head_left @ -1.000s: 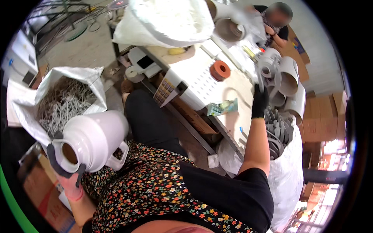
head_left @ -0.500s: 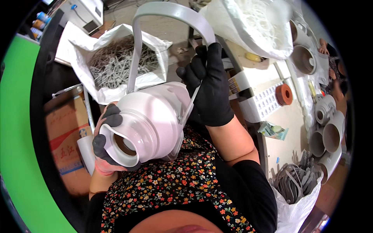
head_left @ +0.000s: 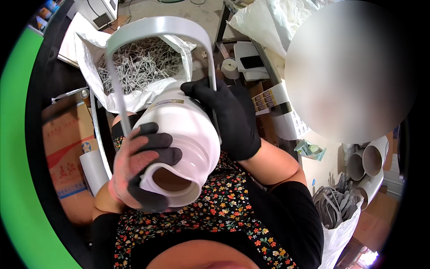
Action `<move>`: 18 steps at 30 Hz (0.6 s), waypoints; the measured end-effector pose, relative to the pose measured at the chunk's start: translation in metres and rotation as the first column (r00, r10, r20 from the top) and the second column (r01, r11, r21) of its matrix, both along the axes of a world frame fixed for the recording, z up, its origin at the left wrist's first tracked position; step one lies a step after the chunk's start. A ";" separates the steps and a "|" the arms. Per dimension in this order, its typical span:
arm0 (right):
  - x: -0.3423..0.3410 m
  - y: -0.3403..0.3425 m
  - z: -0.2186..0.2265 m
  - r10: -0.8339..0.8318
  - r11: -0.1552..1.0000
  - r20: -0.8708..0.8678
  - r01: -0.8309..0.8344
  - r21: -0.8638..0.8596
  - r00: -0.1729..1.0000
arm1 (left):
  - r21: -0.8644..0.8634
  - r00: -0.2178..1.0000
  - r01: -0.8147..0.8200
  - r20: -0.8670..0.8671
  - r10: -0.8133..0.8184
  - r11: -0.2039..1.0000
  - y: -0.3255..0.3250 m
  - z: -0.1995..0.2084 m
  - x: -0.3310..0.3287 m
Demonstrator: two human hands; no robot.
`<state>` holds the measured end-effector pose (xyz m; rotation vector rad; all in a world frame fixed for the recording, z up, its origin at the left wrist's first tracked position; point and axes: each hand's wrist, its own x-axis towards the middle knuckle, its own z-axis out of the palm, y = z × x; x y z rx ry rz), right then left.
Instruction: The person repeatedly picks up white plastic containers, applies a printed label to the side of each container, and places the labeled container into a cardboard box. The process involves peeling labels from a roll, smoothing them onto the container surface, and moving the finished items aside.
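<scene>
A glossy pale grey plastic thermos jug shell [head_left: 197,127] is tilted in front of my apron, its spouted mouth towards me and its inside dark. Its broad strap handle [head_left: 163,26] arches up and away. My left hand [head_left: 139,168], in a pink and dark grey glove, wraps the neck and spout from the left, fingers across the top. On the right side, my black-gloved right hand [head_left: 237,119] grips the shell where the handle's leg comes down, its fingertips reaching over the body. A small label [head_left: 169,102] shows on the body. The shell's underside is hidden.
Beyond the shell stands a white sack [head_left: 92,76] of thin grey plastic pieces. A brown carton [head_left: 62,157] lies left. At right is a worktable [head_left: 322,172], partly covered by a blurred disc, with grey cylindrical shells [head_left: 374,157]. A sack of grey straps [head_left: 333,206] sits lower right.
The shell has turned, bringing a label into view, and its handle has shifted left and lower. My right hand has moved from the handle down against the body. My left fingers now cross the neck.
</scene>
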<state>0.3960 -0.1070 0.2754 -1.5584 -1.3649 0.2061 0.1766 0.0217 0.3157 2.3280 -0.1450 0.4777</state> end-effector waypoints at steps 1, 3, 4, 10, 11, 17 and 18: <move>-0.007 -0.002 0.011 0.056 0.998 -0.285 -0.042 0.057 0.957 | -0.088 1.000 -0.016 -0.023 0.014 0.996 0.002 0.001 0.001; -0.025 -0.009 0.036 0.183 0.981 -0.751 -0.068 0.181 0.635 | -0.505 0.999 -0.035 0.016 0.050 0.862 0.007 -0.008 0.003; -0.022 -0.007 0.033 0.218 0.969 -0.675 -0.072 0.237 0.705 | -0.643 0.995 0.000 0.074 0.063 0.766 0.010 -0.010 0.008; 0.000 0.011 0.001 0.037 0.997 -0.854 0.032 0.063 0.519 | -0.575 0.966 0.257 0.171 -0.193 0.777 0.020 -0.021 0.034; 0.005 0.009 -0.002 0.040 0.998 -0.918 0.019 0.052 0.395 | -0.653 0.977 0.176 0.210 -0.048 0.736 0.014 -0.023 0.035; 0.039 -0.021 -0.048 0.067 0.996 -0.932 -0.077 0.042 0.357 | 0.149 0.941 -0.337 0.062 0.332 0.929 0.053 -0.129 0.049; 0.042 -0.024 -0.050 0.214 0.967 -0.977 -0.146 0.208 0.026 | -0.495 0.940 -0.336 -0.124 0.318 0.801 0.026 -0.100 0.060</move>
